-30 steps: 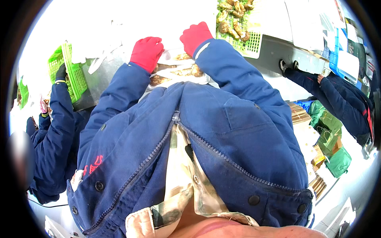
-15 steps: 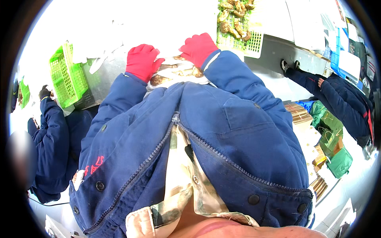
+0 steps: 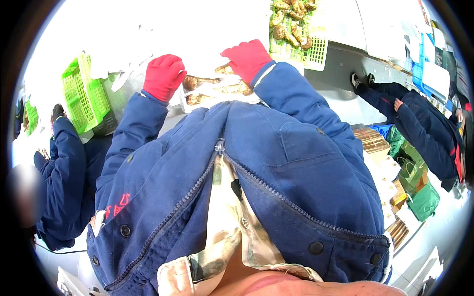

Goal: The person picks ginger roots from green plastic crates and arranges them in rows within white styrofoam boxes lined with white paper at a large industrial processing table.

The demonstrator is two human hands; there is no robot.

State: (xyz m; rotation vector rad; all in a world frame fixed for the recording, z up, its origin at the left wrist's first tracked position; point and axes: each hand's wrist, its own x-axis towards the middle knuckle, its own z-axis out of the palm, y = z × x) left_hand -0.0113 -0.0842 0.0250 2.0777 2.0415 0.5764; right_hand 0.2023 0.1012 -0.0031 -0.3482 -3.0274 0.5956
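Observation:
My left hand (image 3: 164, 77), in a red glove, is at the left end of a white tray (image 3: 185, 105). Its fingers are curled closed, and anything in them is hidden. Brown and white mushrooms (image 3: 203, 82) lie in the tray, close in front of my jacket. At the tray's far right, my right hand (image 3: 248, 60), also red-gloved, has its fingers bent and drawn together beside a mushroom (image 3: 224, 69). What it grips, if anything, does not show.
A green basket of mushrooms (image 3: 292, 35) stands at the far right, an open green basket (image 3: 85, 93) at left. A co-worker in blue (image 3: 66, 172) is at left, another person (image 3: 424, 126) at right. Cartons (image 3: 377, 165) and green bags (image 3: 422, 202) lie lower right.
My left hand has moved left off the tray's end, its thumb drawn in, uncovering more mushrooms. My right hand has shifted slightly up and left.

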